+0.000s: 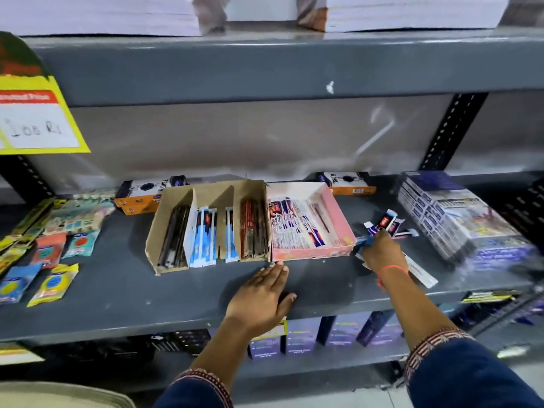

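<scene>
My left hand (262,295) lies flat on the grey shelf (117,290), fingers straight, fingertips just short of the pink tray (312,251). The pink tray holds several flat pen packets. My right hand (379,251) is to the right of that tray and grips a bunch of pen packets (382,225) off a loose pile on the shelf. More packets lie under and beside that hand. A brown cardboard box (206,198) with three compartments of pen packs stands left of the pink tray.
Stacked blue-and-white boxes (453,216) sit at the right. Orange-and-white boxes (141,192) stand behind the trays. Colourful small packets (53,254) cover the shelf's left end. A yellow price card (35,119) hangs at upper left. Another shelf lies overhead, and boxes stand below.
</scene>
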Available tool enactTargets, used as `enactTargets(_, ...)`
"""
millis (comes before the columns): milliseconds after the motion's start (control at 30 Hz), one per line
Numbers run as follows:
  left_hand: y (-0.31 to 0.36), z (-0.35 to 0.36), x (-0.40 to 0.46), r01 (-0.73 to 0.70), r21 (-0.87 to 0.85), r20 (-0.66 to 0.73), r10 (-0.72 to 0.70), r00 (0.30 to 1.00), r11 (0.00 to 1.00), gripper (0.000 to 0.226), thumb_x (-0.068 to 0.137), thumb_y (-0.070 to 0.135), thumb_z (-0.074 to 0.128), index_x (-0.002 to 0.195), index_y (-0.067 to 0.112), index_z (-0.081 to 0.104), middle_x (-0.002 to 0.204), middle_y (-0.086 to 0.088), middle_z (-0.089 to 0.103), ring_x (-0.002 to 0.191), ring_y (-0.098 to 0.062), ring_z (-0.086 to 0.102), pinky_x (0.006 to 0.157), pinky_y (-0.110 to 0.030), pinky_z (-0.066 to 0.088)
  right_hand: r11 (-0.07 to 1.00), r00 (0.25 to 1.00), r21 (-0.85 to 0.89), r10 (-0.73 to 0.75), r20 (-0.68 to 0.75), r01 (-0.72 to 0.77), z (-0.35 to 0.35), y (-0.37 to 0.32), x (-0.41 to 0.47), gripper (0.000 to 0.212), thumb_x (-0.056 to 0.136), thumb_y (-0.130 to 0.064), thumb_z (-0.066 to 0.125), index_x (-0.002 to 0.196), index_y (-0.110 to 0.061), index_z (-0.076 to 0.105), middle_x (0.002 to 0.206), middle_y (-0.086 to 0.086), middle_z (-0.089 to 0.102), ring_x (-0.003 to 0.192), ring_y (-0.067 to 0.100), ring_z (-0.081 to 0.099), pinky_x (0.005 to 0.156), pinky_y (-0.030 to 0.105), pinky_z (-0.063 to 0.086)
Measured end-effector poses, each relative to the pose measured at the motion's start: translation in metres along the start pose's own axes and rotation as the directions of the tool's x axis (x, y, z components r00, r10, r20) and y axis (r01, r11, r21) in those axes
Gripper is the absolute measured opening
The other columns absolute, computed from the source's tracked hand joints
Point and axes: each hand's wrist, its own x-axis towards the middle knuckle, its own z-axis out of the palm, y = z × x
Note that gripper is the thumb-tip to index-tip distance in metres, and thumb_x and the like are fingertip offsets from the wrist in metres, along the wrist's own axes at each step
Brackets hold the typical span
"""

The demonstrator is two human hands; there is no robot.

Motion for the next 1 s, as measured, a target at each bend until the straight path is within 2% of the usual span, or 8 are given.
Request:
enactTargets(100, -0.001, 0.002, 0.001, 0.002, 0.009, -0.016, -0.002, 1.0, 1.0, 0.059, 0.096, 0.05, 0.017, 0.145, 0.019, 0.004, 0.155, 0.0, 0.002, 0.14, -0.011, -0.002, 0.106, -0.021, -0.011, 0.994, 1.0, -0.106, 0.011, -0.025, -0.013, 0.001, -0.001, 0.001, 0.045, 0.087, -0.026, 0.057, 0.125, -0.006, 0.045, 0.13, 0.024, 0.048, 0.116, 0.042, 0.052, 0.092, 0.047, 0.046)
enactTargets(167, -0.001, 0.003, 0.001, -0.002, 0.018, -0.024, 0.002, 1.0, 1.0, 0.059, 0.096, 0.05, 0.017, 0.145, 0.018, 0.005, 0.155, 0.0, 0.003, 0.14, -0.012, -0.001, 0.107, -0.022, -0.01, 0.995, 1.0, -0.101, 0.001, -0.018, -0.002, 0.003, -0.002, 0.005, 0.045, 0.087, -0.018, 0.056, 0.128, -0.006, 0.041, 0.131, 0.024, 0.047, 0.117, 0.043, 0.05, 0.093, 0.047, 0.045)
enactTargets(367, -0.001, 0.004, 0.0, -0.009, 0.032, -0.045, 0.011, 0.999, 0.999, 0.06, 0.096, 0.051, 0.016, 0.145, 0.019, 0.006, 0.155, 0.0, 0.004, 0.14, -0.011, -0.001, 0.107, -0.021, -0.011, 0.987, 0.998, 0.15, 0.062, 0.024, -0.064, 0.004, -0.005, 0.016, 0.039, 0.081, 0.003, 0.053, 0.119, -0.001, 0.042, 0.115, 0.028, 0.06, 0.103, 0.04, 0.058, 0.076, 0.037, 0.043)
enactTargets(500, -0.002, 0.004, 0.0, -0.013, 0.033, -0.049, 0.015, 0.999, 0.999, 0.06, 0.096, 0.051, 0.016, 0.145, 0.018, 0.006, 0.155, 0.0, 0.004, 0.14, -0.011, -0.001, 0.106, -0.02, -0.012, 0.966, 0.992, 0.237, 0.082, 0.095, -0.103, -0.002, -0.006, 0.027, 0.017, 0.076, 0.0, 0.063, 0.089, 0.009, 0.06, 0.097, 0.027, 0.065, 0.08, 0.031, 0.055, 0.065, 0.028, 0.044)
enactTargets(567, -0.002, 0.004, 0.0, -0.017, 0.037, -0.045, 0.019, 0.999, 0.999, 0.06, 0.096, 0.051, 0.016, 0.145, 0.018, 0.005, 0.155, 0.0, 0.004, 0.14, -0.011, -0.001, 0.106, -0.021, -0.012, 0.948, 0.995, 0.308, 0.058, 0.087, -0.083, -0.007, -0.006, 0.03, 0.023, 0.077, -0.004, 0.067, 0.094, 0.012, 0.067, 0.089, 0.024, 0.064, 0.076, 0.025, 0.053, 0.063, 0.024, 0.039)
enactTargets(700, -0.002, 0.005, 0.001, -0.016, 0.051, -0.045, 0.018, 0.999, 0.999, 0.06, 0.096, 0.051, 0.014, 0.145, 0.018, 0.005, 0.155, -0.001, 0.004, 0.14, -0.011, -0.001, 0.107, -0.022, -0.011, 0.71, 1.0, 0.704, -0.016, -0.017, 0.023, -0.02, -0.013, 0.017, 0.024, 0.08, 0.002, 0.061, 0.102, 0.008, 0.068, 0.08, 0.007, 0.066, 0.051, 0.008, 0.052, 0.043, 0.006, 0.038)
enactTargets(833, -0.001, 0.005, 0.001, -0.015, 0.078, -0.067, 0.02, 0.998, 0.997, 0.06, 0.096, 0.049, 0.017, 0.145, 0.016, 0.007, 0.155, -0.002, 0.005, 0.14, -0.013, 0.001, 0.108, -0.022, -0.009, 0.367, 1.0, 0.93, -0.015, 0.02, -0.013, -0.03, -0.018, -0.011, 0.021, 0.078, 0.004, 0.062, 0.07, -0.015, 0.067, 0.047, -0.013, 0.067, 0.057, 0.009, 0.045, 0.052, 0.017, 0.032)
enactTargets(1000, -0.001, 0.005, 0.001, -0.021, 0.063, -0.082, 0.026, 0.996, 0.998, 0.06, 0.097, 0.048, 0.019, 0.145, 0.015, 0.008, 0.155, -0.002, 0.006, 0.14, -0.012, 0.001, 0.107, -0.021, -0.01, 0.338, 0.972, 0.939, -0.19, 0.135, -0.065, -0.025, -0.008, -0.057, 0.028, 0.079, 0.005, 0.06, 0.066, -0.019, 0.064, 0.053, -0.011, 0.072, 0.06, 0.011, 0.049, 0.054, 0.023, 0.026)
